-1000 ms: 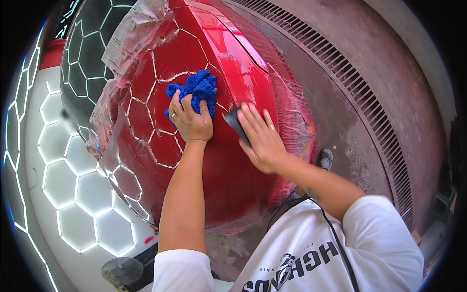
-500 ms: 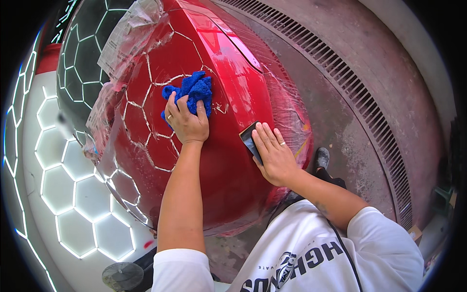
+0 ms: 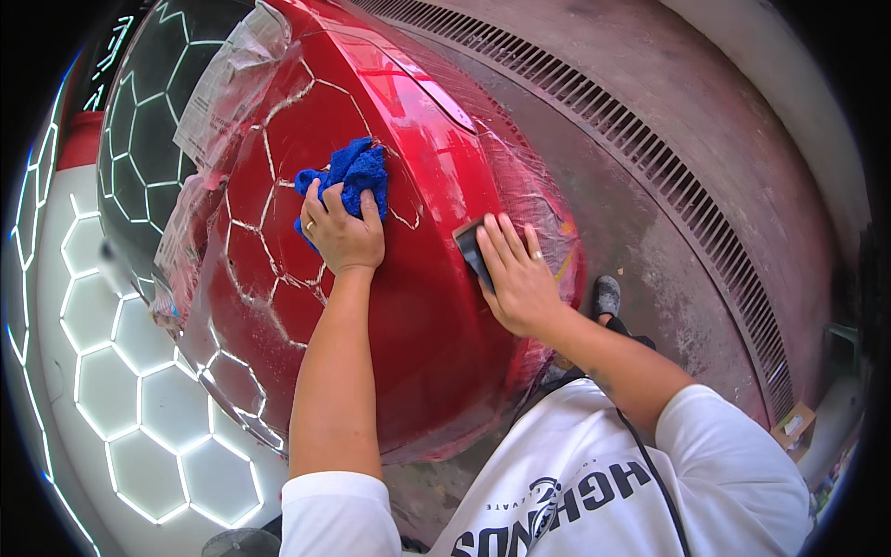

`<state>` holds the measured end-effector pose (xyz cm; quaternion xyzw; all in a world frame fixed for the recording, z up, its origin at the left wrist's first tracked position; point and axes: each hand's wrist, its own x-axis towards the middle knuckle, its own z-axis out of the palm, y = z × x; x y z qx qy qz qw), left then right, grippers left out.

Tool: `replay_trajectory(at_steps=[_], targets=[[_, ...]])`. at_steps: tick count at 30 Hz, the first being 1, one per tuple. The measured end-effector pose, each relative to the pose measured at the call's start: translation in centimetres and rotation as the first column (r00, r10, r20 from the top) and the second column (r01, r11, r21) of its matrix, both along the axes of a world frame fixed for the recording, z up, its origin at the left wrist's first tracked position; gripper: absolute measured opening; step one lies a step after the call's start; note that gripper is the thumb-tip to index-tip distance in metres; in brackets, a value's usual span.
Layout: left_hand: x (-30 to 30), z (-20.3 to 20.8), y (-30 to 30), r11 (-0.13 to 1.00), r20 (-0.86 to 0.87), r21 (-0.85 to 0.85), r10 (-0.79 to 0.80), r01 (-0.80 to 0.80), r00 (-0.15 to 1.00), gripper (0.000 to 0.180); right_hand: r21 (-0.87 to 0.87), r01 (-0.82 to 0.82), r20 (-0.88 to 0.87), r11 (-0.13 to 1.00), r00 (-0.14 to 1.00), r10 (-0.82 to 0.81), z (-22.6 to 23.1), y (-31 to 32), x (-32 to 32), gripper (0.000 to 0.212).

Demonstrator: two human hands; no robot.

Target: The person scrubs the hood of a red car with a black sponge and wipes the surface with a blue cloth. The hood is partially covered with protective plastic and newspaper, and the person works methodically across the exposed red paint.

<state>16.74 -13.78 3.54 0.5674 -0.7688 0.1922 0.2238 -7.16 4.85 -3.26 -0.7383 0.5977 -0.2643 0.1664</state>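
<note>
My left hand (image 3: 343, 227) bunches a blue cloth (image 3: 357, 174) against the glossy red car panel (image 3: 418, 306). A ring shows on one of its fingers. Farther right, the extended fingers of my right hand (image 3: 522, 278) press a dark rectangular sanding pad (image 3: 474, 249) flat to the panel beside its raised crease. The pad's underside is hidden. Bright hexagon reflections run across the paint around the cloth.
Newspaper masking (image 3: 209, 116) and clear film cover the car's left edge near the dark glass (image 3: 148, 121). Crinkled plastic film (image 3: 534, 200) drapes the right side. A floor grate (image 3: 640, 139) curves beyond it. Hexagonal lights (image 3: 139, 381) glow at left; a box (image 3: 794, 427) sits far right.
The view has shifted slightly, so the car sits a little farther left. Both hands keep their holds; my right hand and the pad have slid slightly up along the panel.
</note>
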Motion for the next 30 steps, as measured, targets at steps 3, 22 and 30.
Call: replay_trajectory(at_steps=[3,22,30], targets=[[-2.1,-1.1,-1.1,0.999,-0.026,-0.001,-0.041,0.041,0.999,0.045,-0.104,0.253,0.058,0.962,0.967,-0.249,-0.4,-9.2,-1.3,0.072],[0.1,-0.6,-0.5,0.999,0.013,-0.048,0.025,-0.024,1.000,0.046,-0.100,0.191,0.022,0.977,0.982,-0.190,-2.2,-2.3,2.1,0.083],[-0.6,-0.3,-0.3,0.999,0.012,-0.014,0.031,-0.031,0.999,0.049,-0.081,-0.018,-0.032,0.997,0.999,0.016,-3.1,-7.4,-4.1,0.074]])
